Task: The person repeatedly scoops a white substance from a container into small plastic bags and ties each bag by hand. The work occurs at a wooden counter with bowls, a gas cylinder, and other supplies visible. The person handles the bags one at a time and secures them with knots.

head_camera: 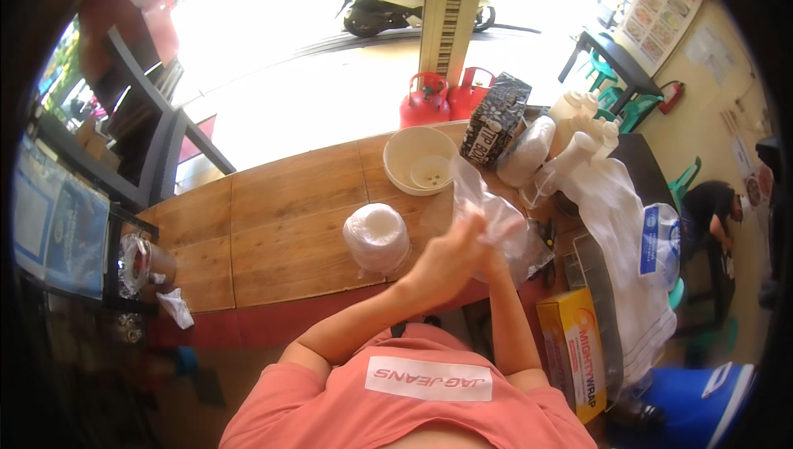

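Observation:
Both hands are close together over the right part of the wooden table, at a crumpled translucent plastic bag (469, 185). My left hand (452, 251) is closed on the plastic, its fingers slightly blurred. Against it, my right hand (497, 257) also grips the plastic, partly hidden by the left hand and the film. To the left of the hands, a stack of white foam bowls (376, 238) in clear plastic wrap stands on the table. Beyond them is a cream plastic bowl (421, 161), with a few small dark marks at its bottom.
A patterned tip box (495, 117), wrapped white containers (526, 151) and squeeze bottles (579, 145) crowd the back right. A yellow cling wrap box (571, 356) stands at the right. Clear jars (145, 263) are at the far left. Another person (709, 213) bends at the far right.

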Motion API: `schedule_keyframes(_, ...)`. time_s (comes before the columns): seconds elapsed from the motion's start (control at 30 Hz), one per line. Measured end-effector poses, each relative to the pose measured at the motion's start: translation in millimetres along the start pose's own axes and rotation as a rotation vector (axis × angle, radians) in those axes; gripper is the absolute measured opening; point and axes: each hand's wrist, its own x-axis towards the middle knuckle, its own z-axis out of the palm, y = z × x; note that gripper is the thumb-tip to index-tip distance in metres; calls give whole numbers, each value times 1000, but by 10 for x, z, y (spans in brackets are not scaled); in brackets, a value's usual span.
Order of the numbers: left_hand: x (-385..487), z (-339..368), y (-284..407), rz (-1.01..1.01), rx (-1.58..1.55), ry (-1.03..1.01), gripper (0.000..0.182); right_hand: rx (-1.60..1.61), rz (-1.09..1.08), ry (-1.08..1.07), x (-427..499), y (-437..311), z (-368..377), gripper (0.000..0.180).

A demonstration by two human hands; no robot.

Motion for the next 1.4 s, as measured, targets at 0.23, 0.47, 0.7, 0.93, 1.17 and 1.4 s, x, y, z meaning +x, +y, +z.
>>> schedule_keyframes(0.23, -358, -47, -1, 230, 210, -93, 55, -18, -69, 352, -177, 55, 158, 27)
schedule_keyframes(0.47, -624, -457, -92, -5, -77, -61, 77, 195, -465, 215, 237, -633, 601, 30)
schedule_keyframes(0.7, -312, -676, -1295, -405, 299, -568, 94, 105, -492, -206, 797, -716, 1457, 32)
schedule_keyframes(0.93, -420, -208, -2513, -750, -82, -837, 88, 22, -442, -225, 732, -721, 1429, 19)
schedule_keyframes(1.17, -1210, -74, -2476, -521, 88, -537, 77, -104, -372, -280, 699, -806, 1355, 16)
schedule_keyframes(1.4, -1793, 246, -1520, -616, 227, -328, 71, -105, -391, -200, 681, -773, 1488, 17)
